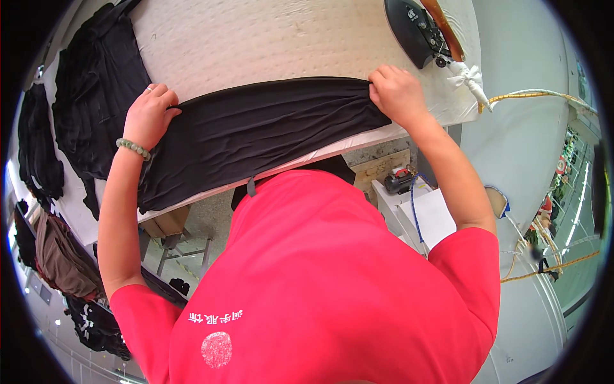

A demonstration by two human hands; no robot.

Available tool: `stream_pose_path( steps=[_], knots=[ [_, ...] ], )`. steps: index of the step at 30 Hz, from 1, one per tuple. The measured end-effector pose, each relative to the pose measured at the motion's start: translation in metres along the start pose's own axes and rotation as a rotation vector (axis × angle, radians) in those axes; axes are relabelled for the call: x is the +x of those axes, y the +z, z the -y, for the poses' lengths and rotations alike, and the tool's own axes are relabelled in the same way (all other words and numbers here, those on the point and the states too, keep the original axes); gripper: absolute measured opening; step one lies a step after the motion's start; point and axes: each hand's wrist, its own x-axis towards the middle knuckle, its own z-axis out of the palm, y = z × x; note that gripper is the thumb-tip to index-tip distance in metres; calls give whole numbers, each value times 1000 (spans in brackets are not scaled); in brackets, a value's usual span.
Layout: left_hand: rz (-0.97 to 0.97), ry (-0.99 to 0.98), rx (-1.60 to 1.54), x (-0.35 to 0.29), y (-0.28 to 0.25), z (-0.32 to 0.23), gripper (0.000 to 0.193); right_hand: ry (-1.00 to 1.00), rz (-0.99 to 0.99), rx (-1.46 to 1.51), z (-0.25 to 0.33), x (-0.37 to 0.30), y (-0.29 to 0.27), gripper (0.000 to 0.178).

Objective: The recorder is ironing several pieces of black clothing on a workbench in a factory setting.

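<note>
A long piece of black fabric (268,125), which looks like a garment, lies stretched along the near edge of the padded table. My left hand (151,115) is closed on its far edge at the left, thumb and fingers pinched together. At the right end, my right hand (396,95) grips the upper corner of the same fabric. Light creases run lengthwise between my hands. A small dark tab (251,186) hangs off the near edge, close to my red shirt.
A black iron (414,29) with a brown handle sits at the table's far right, beside a white-wrapped cord end (468,80). More black garments (99,89) lie at the left. Under the table, a small motor (399,181) rests on a white stand. Clothes (64,256) hang at the lower left.
</note>
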Motion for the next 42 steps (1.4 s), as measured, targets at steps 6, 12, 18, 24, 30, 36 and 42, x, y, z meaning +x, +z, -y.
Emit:
stream_pose_path(
  steps=[6,12,18,24,30,36,42],
  knots=[
    [13,-128,-95,0,3,11,11,340,124,85,-6,28,-5,13],
    [-47,-200,-165,0,14,12,13,390,264,147,-16,39,-11,16],
    [-90,-252,-178,2,21,16,13,360,298,93,-21,49,-9,17],
    [-78,-338,-189,9,21,13,15,365,282,88,-23,53,-7,17],
    [-25,-448,-107,13,26,9,9,380,262,95,-25,56,-6,16],
    [-439,-240,255,31,36,-58,26,426,280,107,-25,57,-5,17],
    [-402,173,-204,127,87,-251,44,452,268,71,-24,58,-3,18]
  ],
)
